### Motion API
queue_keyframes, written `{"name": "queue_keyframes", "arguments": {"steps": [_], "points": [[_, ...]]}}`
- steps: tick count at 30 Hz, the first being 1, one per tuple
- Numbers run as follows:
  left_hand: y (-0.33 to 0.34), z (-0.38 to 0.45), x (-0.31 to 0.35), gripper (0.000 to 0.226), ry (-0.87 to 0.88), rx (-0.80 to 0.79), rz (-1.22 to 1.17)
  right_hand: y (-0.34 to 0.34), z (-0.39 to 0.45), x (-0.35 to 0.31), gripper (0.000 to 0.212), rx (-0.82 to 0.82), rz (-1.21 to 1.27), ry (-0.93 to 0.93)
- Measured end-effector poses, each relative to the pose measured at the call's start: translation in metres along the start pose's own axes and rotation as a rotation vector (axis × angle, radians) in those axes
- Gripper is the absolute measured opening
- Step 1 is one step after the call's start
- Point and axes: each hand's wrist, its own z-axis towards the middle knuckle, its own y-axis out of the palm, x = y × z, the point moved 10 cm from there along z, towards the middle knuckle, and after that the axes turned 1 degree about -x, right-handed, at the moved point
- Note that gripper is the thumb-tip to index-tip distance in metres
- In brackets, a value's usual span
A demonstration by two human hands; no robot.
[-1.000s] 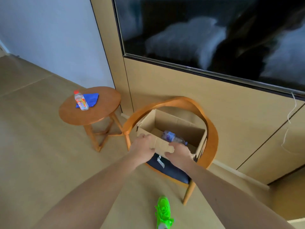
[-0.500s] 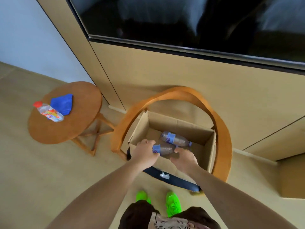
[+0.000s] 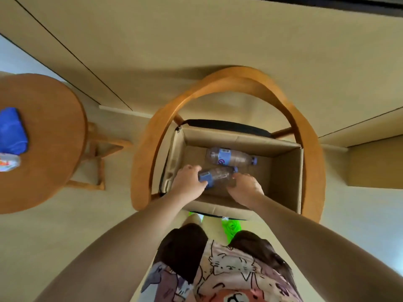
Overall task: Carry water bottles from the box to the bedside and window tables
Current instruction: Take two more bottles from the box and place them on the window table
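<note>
Both hands had advanced deeper into the cardboard box (image 3: 285, 177) since the earlier frame. Left hand (image 3: 189, 182) had its fingers curled round the labelled end of the near water bottle (image 3: 218, 174); right hand (image 3: 245, 188) lay at its cap end, grip not determinable. Second water bottle (image 3: 231, 157) lay flat behind it. Box sat on a wooden chair (image 3: 309, 149). Round bench (image 3: 50, 136) to the left carried a blue cloth (image 3: 12, 131).

Bare forearms, pale cartoon-cat print shirt (image 3: 229, 271), dark shorts (image 3: 183, 247), neon green shoes (image 3: 231, 226)
</note>
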Motion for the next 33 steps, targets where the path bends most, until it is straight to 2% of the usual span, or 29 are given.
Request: {"name": "queue_keyframes", "arguments": {"steps": [9,12,17,20,23,26,30,33], "points": [[0.03,0.055,-0.018,0.058,-0.038,-0.095,0.005,0.017,0.06,-0.007,0.048,-0.025,0.049,0.082],[0.045,0.073,-0.015,0.06,-0.051,-0.107,-0.014,0.018,0.082,-0.001,0.055,0.007,0.053,0.073],[0.077,0.096,-0.013,0.081,-0.068,-0.108,-0.048,0.014,0.12,-0.014,0.088,0.152,-0.223,-0.094],[0.096,0.115,-0.015,0.094,-0.068,-0.164,-0.09,0.018,0.144,-0.019,0.095,0.165,-0.376,-0.157],[0.119,0.118,-0.013,0.104,-0.036,-0.274,0.072,0.025,0.152,-0.017,0.09,0.21,-0.461,-0.169],[0.136,0.116,-0.013,0.1,0.014,-0.323,0.291,0.032,0.156,-0.013,0.078,0.235,-0.459,-0.174],[0.146,0.117,-0.008,0.082,0.078,-0.391,0.393,0.041,0.167,-0.004,0.078,0.115,-0.36,-0.168],[0.147,0.117,-0.006,0.078,0.059,-0.422,0.412,0.042,0.171,0.012,0.081,0.014,-0.248,-0.084]]}}
